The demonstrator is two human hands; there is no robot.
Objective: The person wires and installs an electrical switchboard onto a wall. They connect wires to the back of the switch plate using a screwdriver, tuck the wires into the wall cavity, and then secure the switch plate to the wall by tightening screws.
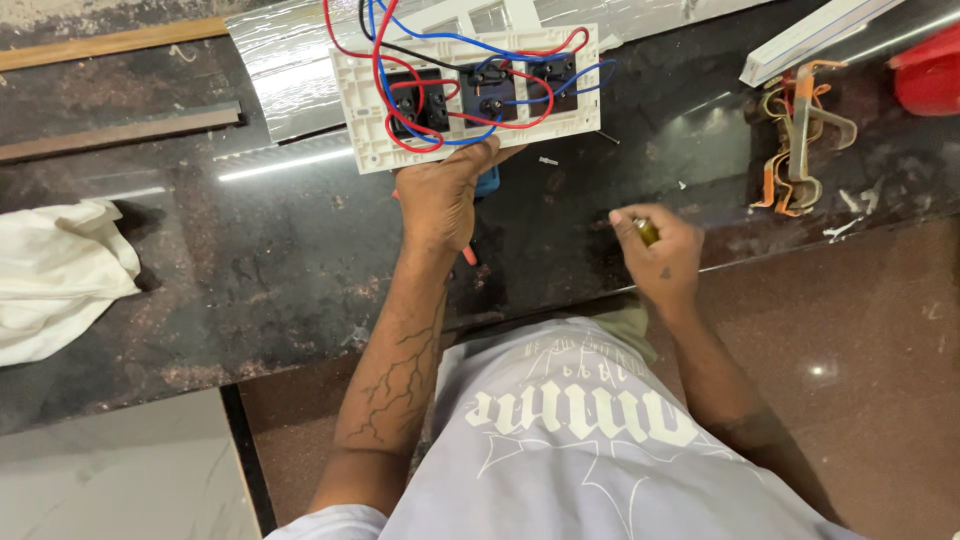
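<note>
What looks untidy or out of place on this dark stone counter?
Small white scraps lie scattered on the counter at the right, beside a tangle of bent metal strips. A crumpled white cloth hangs over the left edge.

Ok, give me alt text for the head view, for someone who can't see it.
The left hand steadies a white switch plate, back side up with red, blue and black wires, on a dark stone counter. The right hand holds a small yellowish object nearby; a white cloth lies far left.

Dark stone counter [250,270]: white cloth [55,275], switch plate [470,100] w/ wires, metal clips [800,140].
</note>
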